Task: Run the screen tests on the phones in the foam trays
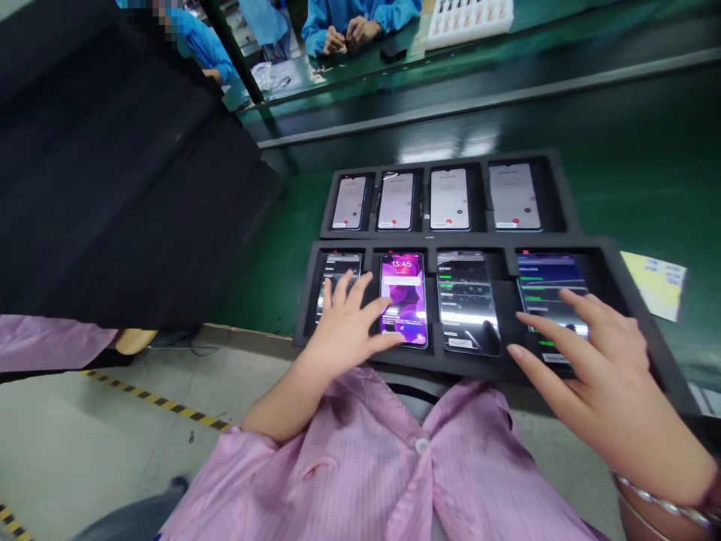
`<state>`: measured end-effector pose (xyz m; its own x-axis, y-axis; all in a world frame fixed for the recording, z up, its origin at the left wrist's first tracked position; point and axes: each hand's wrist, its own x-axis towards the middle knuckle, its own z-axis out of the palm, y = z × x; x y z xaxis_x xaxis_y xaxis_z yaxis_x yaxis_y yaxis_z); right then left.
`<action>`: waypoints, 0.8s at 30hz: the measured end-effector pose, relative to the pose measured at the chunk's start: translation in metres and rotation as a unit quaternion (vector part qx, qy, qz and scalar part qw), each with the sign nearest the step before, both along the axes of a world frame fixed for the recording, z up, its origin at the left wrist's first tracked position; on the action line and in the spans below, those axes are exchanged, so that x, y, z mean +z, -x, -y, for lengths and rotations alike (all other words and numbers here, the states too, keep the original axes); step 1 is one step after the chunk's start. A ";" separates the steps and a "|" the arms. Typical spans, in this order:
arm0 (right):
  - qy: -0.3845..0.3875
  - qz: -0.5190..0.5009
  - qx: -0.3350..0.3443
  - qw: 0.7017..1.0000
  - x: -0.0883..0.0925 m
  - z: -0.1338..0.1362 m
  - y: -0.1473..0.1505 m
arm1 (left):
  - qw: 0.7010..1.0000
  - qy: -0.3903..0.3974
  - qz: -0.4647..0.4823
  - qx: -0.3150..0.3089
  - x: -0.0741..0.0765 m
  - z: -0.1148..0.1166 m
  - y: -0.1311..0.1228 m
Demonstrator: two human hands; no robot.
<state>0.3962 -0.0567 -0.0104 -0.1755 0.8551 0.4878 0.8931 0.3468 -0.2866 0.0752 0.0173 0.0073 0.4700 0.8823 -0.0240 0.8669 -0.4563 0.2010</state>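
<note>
My left hand (346, 323) is spread over the left part of the near black foam tray (388, 242). Its thumb side lies over the smartphone with a purple lock screen (403, 308); its other fingers cover part of the leftmost smartphone (342, 263), which has a dark screen. Between my hands lies another dark-screened smartphone (467, 300) with green lines of text. My right hand (591, 353), fingers apart, is over the rightmost smartphone (549, 274) and hides its lower right part. Whether fingertips touch the glass, I cannot tell. Neither hand holds anything.
Behind stands a second foam tray (563, 195) with several white-screened smartphones (449, 199). A yellow and white paper (656, 285) lies on the green bench (619, 188) at right. A black curtain-like panel (113, 173) blocks the left. Across the bench, a co-worker's hands (352, 34) are beside a white tray (470, 22).
</note>
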 end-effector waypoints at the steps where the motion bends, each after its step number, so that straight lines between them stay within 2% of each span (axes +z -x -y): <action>1: 0.001 0.002 -0.004 1.000 0.000 0.002 0.000 | 1.000 -0.007 -0.003 0.021 0.001 -0.007 0.000; 4: 0.018 0.017 -0.013 1.000 0.003 0.008 -0.002 | 0.996 -0.046 0.019 0.072 0.010 -0.020 0.006; 8: 0.048 0.013 -0.018 0.999 0.008 0.011 -0.006 | 0.992 -0.068 0.081 0.062 0.016 -0.011 0.021; 10: 0.059 0.005 -0.020 0.998 0.007 0.009 -0.005 | 0.992 -0.062 0.095 0.054 0.010 -0.002 0.024; 14: 0.069 0.002 -0.005 0.998 0.000 -0.003 0.002 | 0.992 -0.050 0.106 0.040 -0.015 0.010 0.022; 17: 0.063 0.003 0.000 0.998 -0.007 -0.013 0.010 | 0.990 -0.077 0.111 0.028 -0.027 0.013 0.020; 24: 0.036 0.018 -0.002 0.999 -0.014 -0.020 0.022 | 0.986 -0.114 0.124 0.009 -0.026 0.014 0.021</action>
